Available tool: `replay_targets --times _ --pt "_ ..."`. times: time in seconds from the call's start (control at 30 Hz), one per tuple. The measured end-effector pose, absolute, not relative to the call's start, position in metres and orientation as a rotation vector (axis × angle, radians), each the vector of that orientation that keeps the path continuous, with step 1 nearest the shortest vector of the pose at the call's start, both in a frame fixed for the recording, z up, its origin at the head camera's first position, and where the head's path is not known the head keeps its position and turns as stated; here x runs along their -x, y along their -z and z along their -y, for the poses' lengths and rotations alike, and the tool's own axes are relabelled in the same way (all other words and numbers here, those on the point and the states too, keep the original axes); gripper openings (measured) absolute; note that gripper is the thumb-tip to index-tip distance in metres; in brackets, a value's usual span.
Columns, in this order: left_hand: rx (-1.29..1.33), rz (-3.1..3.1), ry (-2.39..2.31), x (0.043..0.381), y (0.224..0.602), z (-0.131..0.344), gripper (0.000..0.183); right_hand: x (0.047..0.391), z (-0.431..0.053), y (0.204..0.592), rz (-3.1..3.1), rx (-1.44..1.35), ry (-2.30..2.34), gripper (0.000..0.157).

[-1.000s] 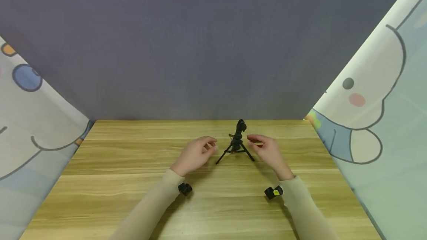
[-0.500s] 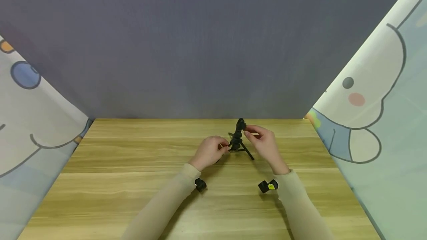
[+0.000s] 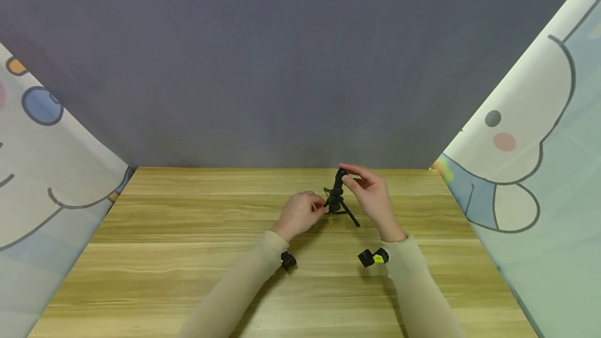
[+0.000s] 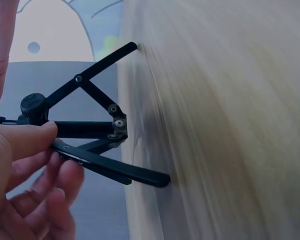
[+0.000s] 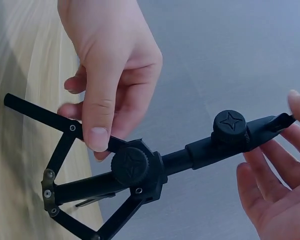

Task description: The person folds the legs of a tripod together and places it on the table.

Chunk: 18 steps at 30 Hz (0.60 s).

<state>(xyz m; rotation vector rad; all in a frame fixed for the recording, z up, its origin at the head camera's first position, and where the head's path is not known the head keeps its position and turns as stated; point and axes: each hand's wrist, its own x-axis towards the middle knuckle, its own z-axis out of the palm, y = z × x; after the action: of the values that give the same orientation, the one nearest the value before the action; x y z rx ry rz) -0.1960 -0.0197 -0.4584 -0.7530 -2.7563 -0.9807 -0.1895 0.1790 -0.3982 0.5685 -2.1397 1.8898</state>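
Note:
A small black tripod (image 3: 336,198) stands on the wooden table with its legs spread. My left hand (image 3: 301,214) pinches one of its legs between thumb and fingers, close to the hub, as the left wrist view also shows with the leg (image 4: 120,167) running out past the fingertips. At the top, my right hand (image 3: 372,195) holds the tripod's head, thumb on one side and fingers behind. In the right wrist view two round knobs show, a lower knob (image 5: 130,166) on the hub and an upper knob (image 5: 229,126) nearer the right hand (image 5: 285,200).
The wood-grain table (image 3: 188,254) ends at a grey back wall (image 3: 281,67). Cartoon-printed cloths slope down on the left (image 3: 51,171) and right (image 3: 526,134). A small black camera sits on each wrist, left (image 3: 288,261) and right (image 3: 373,257).
My left hand has moved right from beside the tripod and taken hold of a leg. The right hand has come in and risen to the tripod's head, which now points more upright.

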Motion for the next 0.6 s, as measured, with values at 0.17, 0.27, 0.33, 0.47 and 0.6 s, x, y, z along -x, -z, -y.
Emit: replay_targets --times 0.17,0.27,0.33,0.47,0.6 --pt "0.706 2.775 0.980 0.194 0.458 0.014 0.014 0.190 -0.179 0.395 2.201 -0.572 -1.849 0.032" --pt "0.676 2.788 1.013 0.192 0.458 0.011 0.014 0.191 -0.180 0.393 2.252 -0.541 -1.826 0.032" --pt "0.658 2.791 1.040 0.191 0.459 0.010 0.014 0.191 -0.180 0.391 2.273 -0.542 -1.814 0.033" --pt "0.638 2.786 1.067 0.191 0.461 0.009 0.010 0.192 -0.180 0.387 2.333 -0.574 -1.754 0.036" --pt "0.635 2.772 1.078 0.192 0.463 0.010 0.007 0.194 -0.181 0.382 2.401 -0.592 -1.695 0.037"
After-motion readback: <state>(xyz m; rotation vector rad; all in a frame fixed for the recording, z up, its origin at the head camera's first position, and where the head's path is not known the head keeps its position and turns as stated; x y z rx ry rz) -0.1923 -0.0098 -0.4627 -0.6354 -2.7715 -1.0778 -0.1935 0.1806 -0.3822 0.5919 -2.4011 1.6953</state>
